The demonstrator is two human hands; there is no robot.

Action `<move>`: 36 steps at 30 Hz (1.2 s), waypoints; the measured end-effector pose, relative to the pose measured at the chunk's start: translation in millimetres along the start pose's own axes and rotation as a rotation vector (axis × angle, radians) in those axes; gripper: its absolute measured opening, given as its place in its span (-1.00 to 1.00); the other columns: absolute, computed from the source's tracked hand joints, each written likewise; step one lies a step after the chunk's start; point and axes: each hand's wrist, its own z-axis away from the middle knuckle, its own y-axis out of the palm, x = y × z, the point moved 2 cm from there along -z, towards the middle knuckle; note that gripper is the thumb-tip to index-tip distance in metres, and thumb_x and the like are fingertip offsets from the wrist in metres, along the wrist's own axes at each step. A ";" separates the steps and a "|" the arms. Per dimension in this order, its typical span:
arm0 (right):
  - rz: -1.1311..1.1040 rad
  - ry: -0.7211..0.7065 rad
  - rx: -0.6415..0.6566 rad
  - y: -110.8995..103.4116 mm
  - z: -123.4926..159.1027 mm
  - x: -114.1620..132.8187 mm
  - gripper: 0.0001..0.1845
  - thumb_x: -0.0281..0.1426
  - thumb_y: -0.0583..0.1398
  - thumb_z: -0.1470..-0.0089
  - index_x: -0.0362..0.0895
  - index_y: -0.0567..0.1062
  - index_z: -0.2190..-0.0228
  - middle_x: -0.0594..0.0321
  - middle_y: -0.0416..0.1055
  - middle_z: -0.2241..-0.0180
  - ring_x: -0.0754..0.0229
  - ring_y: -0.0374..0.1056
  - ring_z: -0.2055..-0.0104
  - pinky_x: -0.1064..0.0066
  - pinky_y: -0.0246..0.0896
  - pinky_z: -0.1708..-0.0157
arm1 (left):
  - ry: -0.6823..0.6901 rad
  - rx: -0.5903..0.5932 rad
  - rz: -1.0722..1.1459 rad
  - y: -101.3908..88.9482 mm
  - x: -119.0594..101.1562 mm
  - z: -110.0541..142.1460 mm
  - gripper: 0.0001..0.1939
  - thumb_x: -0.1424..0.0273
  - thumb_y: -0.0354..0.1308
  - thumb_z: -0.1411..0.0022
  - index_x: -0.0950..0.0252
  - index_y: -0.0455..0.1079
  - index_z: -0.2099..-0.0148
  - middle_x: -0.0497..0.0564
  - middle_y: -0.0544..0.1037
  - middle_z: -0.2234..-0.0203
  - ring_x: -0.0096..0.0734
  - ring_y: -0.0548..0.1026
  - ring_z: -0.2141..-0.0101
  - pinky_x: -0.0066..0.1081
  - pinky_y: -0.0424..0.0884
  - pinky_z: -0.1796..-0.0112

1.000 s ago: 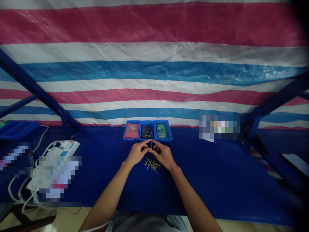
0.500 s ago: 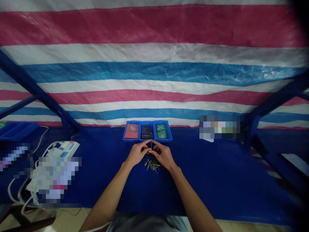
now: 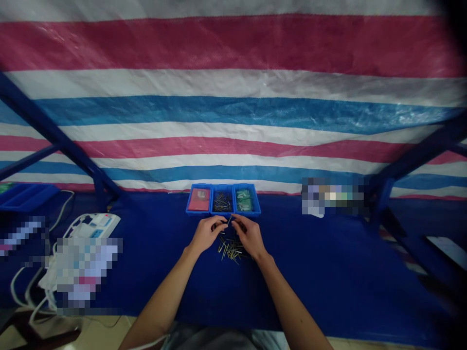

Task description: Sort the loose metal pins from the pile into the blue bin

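Between my fingertips, in front of the bins, is a thin metal screw-like piece (image 3: 229, 220), tilted. My left hand (image 3: 206, 233) pinches at its lower end. From the other side my right hand (image 3: 249, 236) has thumb and fingers bent in on it, near its upper end. A loose pile of thin brass and silver-coloured pieces (image 3: 230, 250) lies on the table just below my hands. Right behind them stands a blue bin (image 3: 222, 186) with dark screw-like pieces (image 3: 222, 201) in it. The exact kind of piece is too small to make out.
Beside the middle bin, a left bin holds a red packet (image 3: 199, 200) and a right bin holds green-and-white packets (image 3: 243, 200). A white power strip (image 3: 104, 224) with cables lies to the left on the blue table (image 3: 310, 272). Blue frame bars slant at both sides before a striped sheet.
The thin piece stood upright between my fingertips and is now tilted. My hands have drawn slightly apart, and the fingertips sit a little lower.
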 end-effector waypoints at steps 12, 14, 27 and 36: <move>0.017 0.007 -0.032 -4.7 0.7 -2.5 -0.75 -0.26 0.13 -0.27 -0.11 0.56 0.23 0.18 0.56 0.35 0.14 0.46 0.40 0.39 0.34 0.39 | 0.002 -0.012 -0.011 -2.8 -5.0 -1.8 -0.71 0.24 0.05 -0.40 0.31 0.52 0.17 -0.03 0.57 0.50 -0.46 0.49 0.48 -0.51 0.30 0.40; 0.043 -0.005 -0.031 -5.1 1.1 -2.1 -0.75 -0.26 0.12 -0.28 -0.11 0.56 0.24 0.18 0.55 0.35 0.14 0.44 0.39 0.39 0.33 0.38 | 0.002 -0.008 -0.028 -2.6 -6.6 -1.8 -0.69 0.23 0.03 -0.41 0.32 0.52 0.21 -0.04 0.57 0.51 -0.46 0.48 0.49 -0.51 0.30 0.40; 0.116 -0.070 0.010 -9.7 0.7 1.6 -0.77 -0.28 0.12 -0.29 -0.10 0.54 0.28 0.20 0.52 0.35 0.16 0.41 0.38 0.37 0.29 0.32 | 0.005 0.041 -0.083 -0.6 -9.4 -2.1 -0.75 0.28 0.06 -0.40 0.31 0.50 0.17 -0.04 0.59 0.48 -0.47 0.48 0.49 -0.52 0.30 0.41; 0.152 -0.103 0.061 -5.9 3.2 7.8 -0.74 -0.27 0.07 -0.32 -0.07 0.54 0.24 0.18 0.51 0.31 0.14 0.43 0.32 0.37 0.31 0.28 | 0.038 0.053 -0.190 0.8 -11.9 0.6 -0.74 0.28 0.04 -0.40 0.28 0.52 0.17 -0.02 0.57 0.44 -0.45 0.45 0.47 -0.49 0.32 0.38</move>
